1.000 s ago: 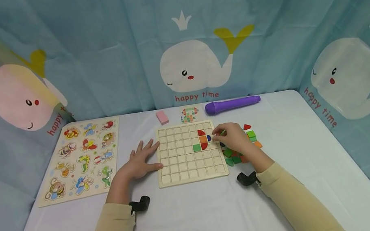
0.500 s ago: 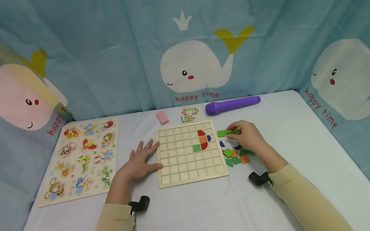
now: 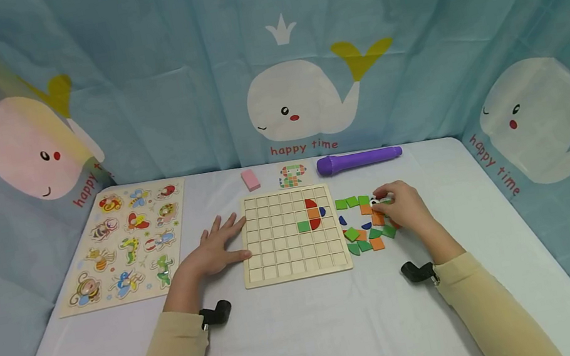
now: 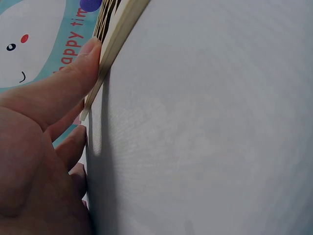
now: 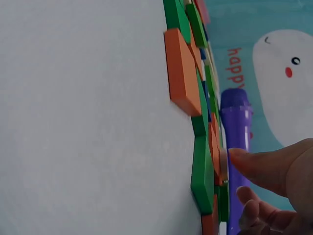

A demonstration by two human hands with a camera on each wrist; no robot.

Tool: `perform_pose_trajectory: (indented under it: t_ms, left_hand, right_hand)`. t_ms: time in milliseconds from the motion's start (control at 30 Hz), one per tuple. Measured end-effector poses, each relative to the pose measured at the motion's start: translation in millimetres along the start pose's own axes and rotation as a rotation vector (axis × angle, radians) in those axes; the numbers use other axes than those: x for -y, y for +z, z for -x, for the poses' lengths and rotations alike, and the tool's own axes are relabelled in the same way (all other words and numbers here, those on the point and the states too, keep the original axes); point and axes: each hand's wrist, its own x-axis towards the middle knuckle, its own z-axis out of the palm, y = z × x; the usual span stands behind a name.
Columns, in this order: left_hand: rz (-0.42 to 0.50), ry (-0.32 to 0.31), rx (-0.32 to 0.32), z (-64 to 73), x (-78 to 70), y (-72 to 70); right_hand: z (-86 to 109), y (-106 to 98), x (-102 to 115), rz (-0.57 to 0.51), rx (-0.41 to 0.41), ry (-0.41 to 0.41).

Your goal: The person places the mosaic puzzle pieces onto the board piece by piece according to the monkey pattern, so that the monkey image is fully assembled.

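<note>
A pale wooden grid board (image 3: 276, 256) lies in the middle of the table. Several pieces sit in its cells: red curved pieces (image 3: 311, 204) above and below an orange square (image 3: 313, 213), a green square (image 3: 303, 227), and a blue half-round piece (image 3: 323, 212). My left hand (image 3: 214, 249) is spread flat, thumb and fingertips touching the board's left edge; the left wrist view shows the thumb (image 4: 73, 78) against that edge. My right hand (image 3: 406, 206) pinches a small white-and-black piece (image 3: 374, 202) above the loose pieces. In the right wrist view its thumb (image 5: 264, 166) is seen.
Loose green, orange and blue pieces (image 3: 377, 244) lie right of the board. Behind it are a pink block (image 3: 250, 179), a pattern card (image 3: 293, 175) and a purple microphone (image 3: 359, 160). An insect picture puzzle (image 3: 120, 251) lies at the left. A whale-printed curtain (image 3: 162, 98) surrounds the table.
My right hand has moved right, from beside the blue piece on the board, over the green pieces, to the white-and-black piece. More loose pieces now show. The left hand has stayed put.
</note>
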Motion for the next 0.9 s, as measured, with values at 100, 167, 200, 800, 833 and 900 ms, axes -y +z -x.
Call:
perform_pose_trajectory:
  t_ms: [100,167,200,800,833,900]
  left_hand:
    - [-0.001,-0.009,0.002,-0.1,-0.8,-0.4]
    - [-0.003,-0.011,0.003,0.0,-1.3,-0.7]
    - [-0.004,-0.011,0.004,-0.1,-1.3,-0.7]
    - [-0.011,-0.002,0.005,0.0,0.4,-0.4]
    - [-0.011,-0.004,0.007,0.0,0.5,-0.5]
    - [-0.008,-0.006,0.011,0.1,0.6,-0.5]
  right_hand:
    - [0.7,-3,-5,0.003,0.018,0.022]
    - [0.7,-4,-7,0.003,0.034,0.042]
    - [0.6,-5,-8,0.004,0.040,0.049]
    - [-9.6,1,-5,0.032,0.047,0.009]
    - [-10.6,2,-4,0.038,0.048,0.007]
    - [-12.1,4,-3,0.044,0.050,0.004]
